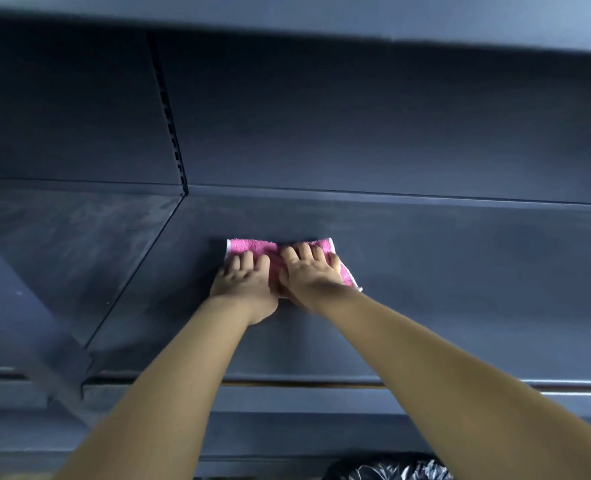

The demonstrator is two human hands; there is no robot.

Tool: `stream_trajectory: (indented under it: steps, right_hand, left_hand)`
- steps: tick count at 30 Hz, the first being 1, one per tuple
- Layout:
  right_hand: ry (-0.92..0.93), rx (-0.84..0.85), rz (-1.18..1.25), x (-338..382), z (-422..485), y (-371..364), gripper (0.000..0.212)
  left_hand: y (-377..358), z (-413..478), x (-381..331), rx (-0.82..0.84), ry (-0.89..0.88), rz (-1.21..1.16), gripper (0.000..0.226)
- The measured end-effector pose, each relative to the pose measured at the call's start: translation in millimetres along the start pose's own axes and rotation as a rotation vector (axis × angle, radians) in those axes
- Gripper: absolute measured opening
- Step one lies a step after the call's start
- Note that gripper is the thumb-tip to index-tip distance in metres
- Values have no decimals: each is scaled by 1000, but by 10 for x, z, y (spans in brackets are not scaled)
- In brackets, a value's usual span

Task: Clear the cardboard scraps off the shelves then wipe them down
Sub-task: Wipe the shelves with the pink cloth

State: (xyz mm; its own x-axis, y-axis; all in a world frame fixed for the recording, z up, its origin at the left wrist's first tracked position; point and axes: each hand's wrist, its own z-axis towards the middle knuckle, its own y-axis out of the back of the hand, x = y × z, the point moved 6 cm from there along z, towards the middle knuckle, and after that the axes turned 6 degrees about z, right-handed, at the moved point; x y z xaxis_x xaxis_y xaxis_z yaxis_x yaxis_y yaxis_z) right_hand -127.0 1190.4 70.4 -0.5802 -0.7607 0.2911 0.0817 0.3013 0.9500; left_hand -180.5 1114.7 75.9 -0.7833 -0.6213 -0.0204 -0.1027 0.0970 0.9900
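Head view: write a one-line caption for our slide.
Left hand and right hand press a pink cloth flat on the dark shelf.

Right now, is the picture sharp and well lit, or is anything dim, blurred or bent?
Head view: light is dim and bluish, brighter toward the right of the dark grey metal shelf; the pink terry cloth under the left hand and right hand is the only vivid colour; both hands look slightly soft; shelf edges bow, a wide-angle effect; the crumpled black plastic bag glints at the bottom.
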Motion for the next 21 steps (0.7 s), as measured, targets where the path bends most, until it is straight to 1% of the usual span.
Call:
stream_trajectory:
  steps: [4, 8, 12, 18, 21]
  right_hand:
    - [43, -52, -55, -113, -271, 24, 33]
    - [79, -8, -175, -201, -551, 105, 35]
    - [90, 70, -235, -404, -832, 198, 36]
    - [119, 80, -236, -596, -1229, 576, 31]
    - [145, 88, -255, -588, -1443, 900, 43]
  left_hand:
    - [36, -182, -185, -33, -24, 87, 38]
    - [70, -336, -407, -52, -70, 141, 28]
    - [80, -523, -691, -50, -129, 70, 22]
    - [372, -869, -1059, -120, -186, -36, 20]
    - [651, -1037, -1192, -147, -202, -67, 18]
